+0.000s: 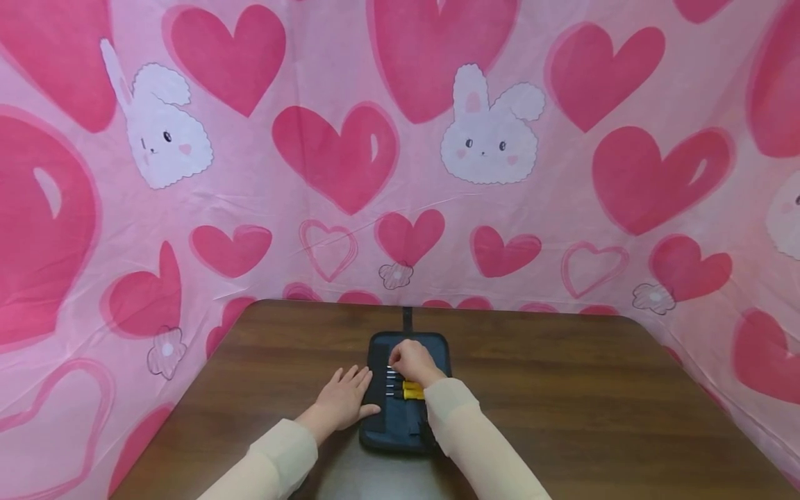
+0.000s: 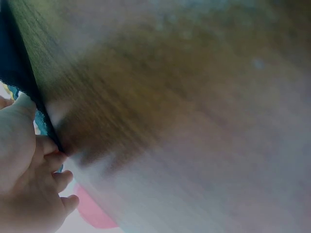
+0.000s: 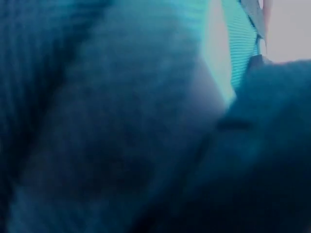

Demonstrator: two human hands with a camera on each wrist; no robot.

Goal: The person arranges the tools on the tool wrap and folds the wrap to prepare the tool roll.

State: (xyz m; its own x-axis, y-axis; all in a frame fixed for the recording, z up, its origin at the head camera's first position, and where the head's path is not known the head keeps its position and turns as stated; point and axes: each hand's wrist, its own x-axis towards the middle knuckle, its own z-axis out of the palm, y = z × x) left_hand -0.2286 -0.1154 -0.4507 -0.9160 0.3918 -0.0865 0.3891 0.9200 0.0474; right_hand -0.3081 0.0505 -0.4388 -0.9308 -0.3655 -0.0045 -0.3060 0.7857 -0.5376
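A dark fabric tool case (image 1: 395,444) lies unfolded on the table. Screwdrivers with yellow-and-black handles (image 1: 414,394) lie across it in a row, their metal shafts pointing left. My left hand (image 1: 342,401) rests with fingers spread on the case's left border; the left wrist view has this hand (image 2: 29,165) at the case's dark edge. Over the upper part of the row, my right hand (image 1: 414,361) has its fingers curled and pinches the shaft end of a screwdriver, whose handle is hidden under the hand. Dark, blurred fabric (image 3: 121,111) fills most of the right wrist view.
The case lies on a brown wooden table (image 1: 562,403). A dark strap (image 1: 407,319) reaches from the case's far edge to the table's back edge. Behind and at both sides hangs a pink cloth (image 1: 350,250) printed with hearts and rabbits.
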